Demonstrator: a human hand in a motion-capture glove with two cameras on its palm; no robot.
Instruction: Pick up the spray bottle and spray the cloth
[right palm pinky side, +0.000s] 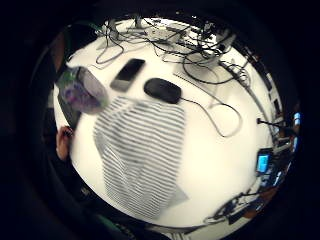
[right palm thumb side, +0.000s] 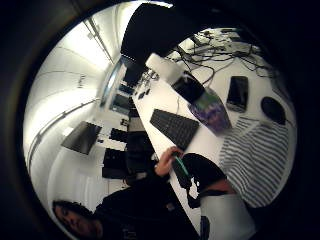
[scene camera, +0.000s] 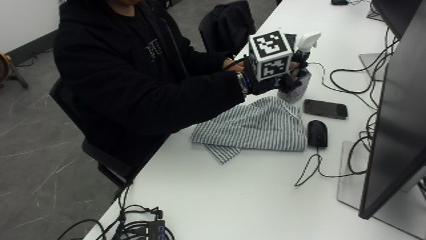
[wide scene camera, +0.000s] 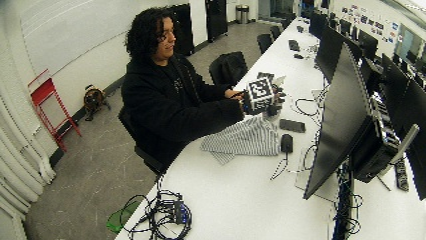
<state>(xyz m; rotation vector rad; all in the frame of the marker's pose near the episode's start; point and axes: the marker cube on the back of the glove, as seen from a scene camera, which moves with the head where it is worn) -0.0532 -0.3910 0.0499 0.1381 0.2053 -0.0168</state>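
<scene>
Above the counter (scene camera: 266, 200), spray bottle (scene camera: 297, 65) held up.
Right hand (scene camera: 266, 75) fingers were clamped round it, beside the striped cloth (scene camera: 256, 127).

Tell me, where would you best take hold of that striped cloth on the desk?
I'd probably pinch the loose folded corner of the striped cloth that juts toward the desk's front edge, coming from the person's side. It lies flat and spread, so a free corner lifts easiest, and the mouse and phone crowd its far side.
</scene>
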